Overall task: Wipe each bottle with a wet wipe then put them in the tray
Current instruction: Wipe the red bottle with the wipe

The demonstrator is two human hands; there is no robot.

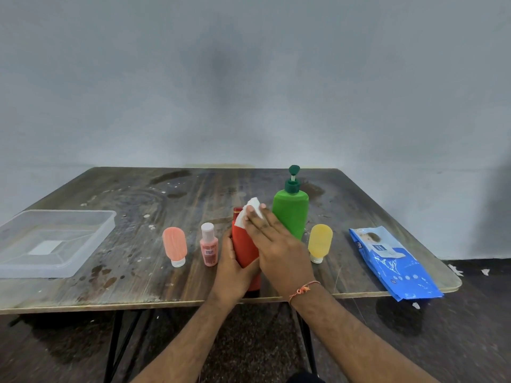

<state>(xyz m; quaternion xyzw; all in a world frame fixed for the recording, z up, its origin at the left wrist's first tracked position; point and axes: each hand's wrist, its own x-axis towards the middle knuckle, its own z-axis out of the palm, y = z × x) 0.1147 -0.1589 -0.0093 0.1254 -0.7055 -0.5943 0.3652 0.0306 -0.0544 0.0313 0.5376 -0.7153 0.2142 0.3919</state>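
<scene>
My left hand [231, 268] grips a red bottle [243, 244] near the table's front edge, fingers wrapped round its lower body. My right hand [276, 241] lies flat against the bottle's right side and presses a white wet wipe [250, 214] on its upper part with straight fingers. A tall green pump bottle [291, 214] stands just behind. A yellow squeeze tube [320, 241] stands on its cap to the right. A small pink bottle [208, 246] and an orange squeeze tube [174, 246] stand to the left. The clear plastic tray [91, 244] sits at the far left and holds no bottles.
A blue pack of wet wipes [395, 264] lies at the table's right front corner, overhanging the edge. The worn wooden table [138, 280] stands against a grey wall. Dark floor lies below.
</scene>
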